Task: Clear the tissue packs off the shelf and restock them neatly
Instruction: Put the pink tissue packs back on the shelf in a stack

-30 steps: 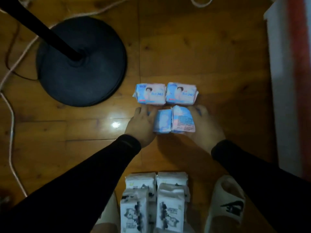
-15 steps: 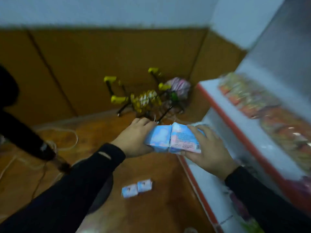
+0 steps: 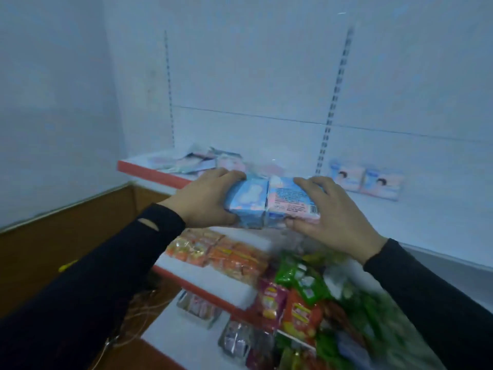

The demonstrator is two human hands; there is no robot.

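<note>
Tissue packs (image 3: 272,202) — glossy plastic film, printed. Shelf (image 3: 426,222) — smooth matt white, front edge red. Sleeves (image 3: 93,276) of dark matt cloth; snack packets (image 3: 296,311) shiny.

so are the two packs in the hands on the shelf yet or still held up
Held up: the left hand and right hand grip the two tissue packs between them at the shelf edge.

A white top shelf (image 3: 416,209) with a red front edge carries two tissue packs (image 3: 365,178) standing side by side near the back panel on the right, and a loose heap of flat packets (image 3: 197,162) at its left end. On the white shelf below (image 3: 202,273), also red-edged, orange snack packs (image 3: 221,252) lie in a cluster to the left, with green and red snack bags (image 3: 298,292) crowded to the right. A lower shelf (image 3: 170,329) carries clear-wrapped packets (image 3: 198,307), too blurred to tell what they are.
</note>
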